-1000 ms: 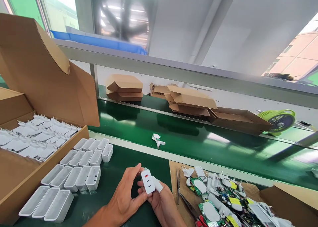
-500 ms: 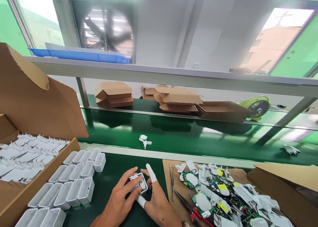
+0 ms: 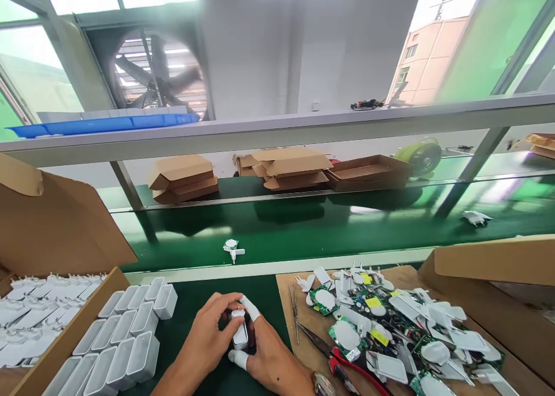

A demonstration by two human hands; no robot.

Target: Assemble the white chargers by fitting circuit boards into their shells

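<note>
Between both hands, over the green work surface (image 3: 182, 309), is a small white plastic case (image 3: 240, 337) with a white part seated at its top. My left hand (image 3: 210, 332) grips it from the left, thumb on its near side and fingers curled over the far end. My right hand (image 3: 273, 350) closes around it from the right; white finger covers are on its index finger and thumb. The fingers partly hide the case. Just left stand rows of open white plastic cases (image 3: 143, 352) like it.
An open carton (image 3: 115, 292) of white parts stands at far left. On the right, cardboard (image 3: 284, 295) carries tweezers (image 3: 294, 312), red-handled pliers (image 3: 333, 355) and a heap of circuit boards (image 3: 347, 333) and white parts. A small board assembly (image 3: 232, 247) lies ahead. Flattened boxes (image 3: 290, 167) sit behind.
My hands have turned the case so its long side points away from me, and the white part sits more flush at its top. The camera view has shifted right.
</note>
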